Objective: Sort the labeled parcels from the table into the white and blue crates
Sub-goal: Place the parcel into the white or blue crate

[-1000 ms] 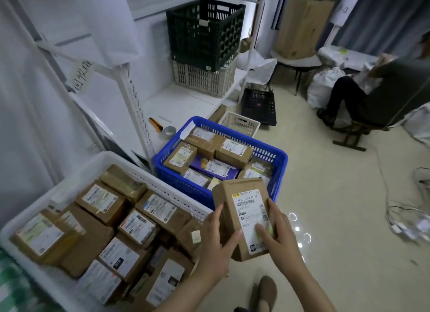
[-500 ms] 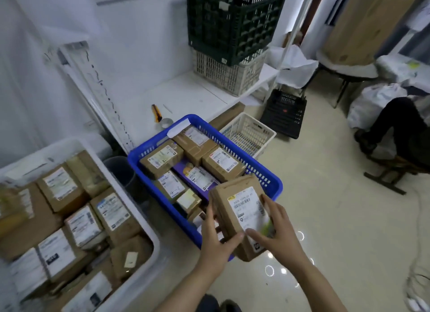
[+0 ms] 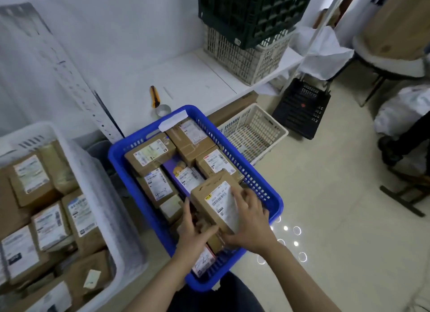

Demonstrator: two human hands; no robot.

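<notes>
We hold the parcel (image 3: pixel 216 200) between both hands, low in the near right part of the blue crate (image 3: pixel 117 162), resting among the other parcels (image 3: pixel 149 153) there. Our left hand (image 3: pixel 194 232) grips its near left corner, with the thumb laid across the near end. Our right hand (image 3: pixel 252 223) lies with fingers spread over the label and the thumb tucked round the near end.

Half a second ago we held the parcel higher, over the crate's near rim. A second ago it stood upright in front of both crates. It now lies lower and tilted inside the blue one.

It is a brown cardboard box with a white shipping label, a barcode and a small yellow sticker at the label's corner. The white crate (image 3: pixel 102 190) stands to the left, full of similar boxes.
</notes>
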